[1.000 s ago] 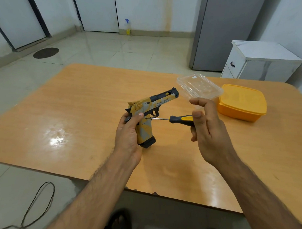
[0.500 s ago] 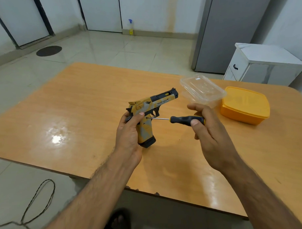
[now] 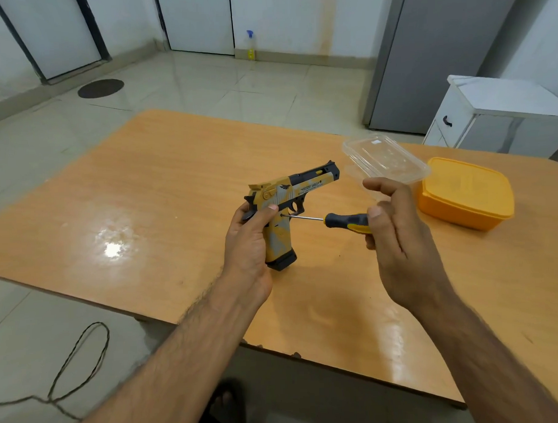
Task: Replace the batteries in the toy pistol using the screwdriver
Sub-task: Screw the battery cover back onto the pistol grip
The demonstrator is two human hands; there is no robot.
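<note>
The left hand (image 3: 248, 241) grips the toy pistol (image 3: 284, 208) upright by its handle. The right hand (image 3: 395, 232) pinches the screwdriver (image 3: 331, 220), tip against the pistol's side.

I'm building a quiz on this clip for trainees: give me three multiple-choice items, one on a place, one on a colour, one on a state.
1. Where is the screwdriver's tip?
A. against the toy pistol's side near the trigger
B. inside the clear container
C. flat on the table

2. What colour is the closed lidded box?
A. blue
B. orange-yellow
C. green

3. What is the left hand doing?
A. resting open on the table
B. gripping the pistol's grip
C. lifting the clear container

Answers:
1 A: the screwdriver, held by the right hand, meets the toy pistol just behind the trigger.
2 B: the lidded box on the table, behind the clear container, is orange-yellow.
3 B: the left hand wraps the grip, holding the pistol upright.
</note>
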